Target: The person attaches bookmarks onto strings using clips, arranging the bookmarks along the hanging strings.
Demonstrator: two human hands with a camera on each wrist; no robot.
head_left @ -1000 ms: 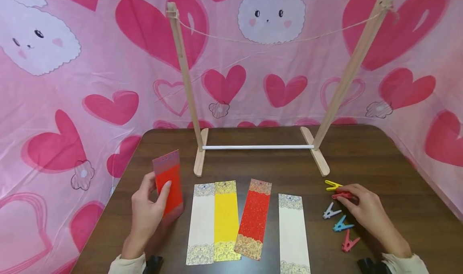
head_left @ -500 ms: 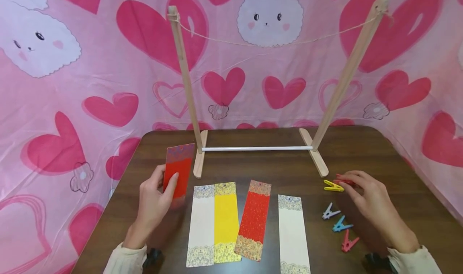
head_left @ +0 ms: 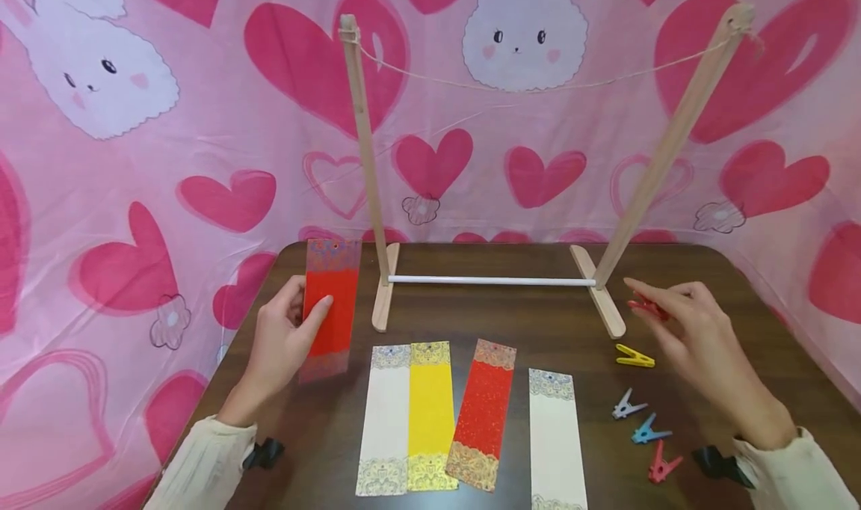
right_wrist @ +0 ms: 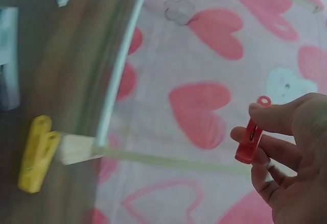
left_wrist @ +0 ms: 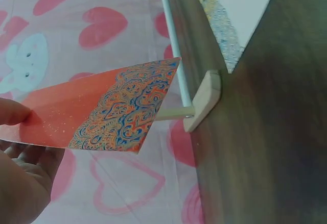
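Upright at the left, a red card with patterned ends (head_left: 332, 312) is pinched between the thumb and fingers of my left hand (head_left: 279, 338). Its blue-and-orange ornate end shows close up in the left wrist view. My right hand (head_left: 702, 349) pinches a red clothespin (right_wrist: 249, 141) above the table's right side. Below that hand lie a yellow clothespin (head_left: 635, 356), a pale lilac one, a blue clothespin (head_left: 650, 429) and another red one. Between the hands, a white card (head_left: 385, 420), a yellow card (head_left: 431, 413), a red card (head_left: 483, 405) and a second white card (head_left: 557, 443) lie flat.
Behind the cards stands a wooden frame with two posts, a left post (head_left: 366, 143) and a right post (head_left: 673, 143). A thin string (head_left: 525, 90) sags between their tops, and a white rod (head_left: 491, 280) joins their feet. A pink heart-patterned cloth (head_left: 430, 106) hangs behind the table.
The left hand has raised the red card and turned its face more toward the head camera. The right hand has lifted the red clothespin off the table, away from the yellow one.
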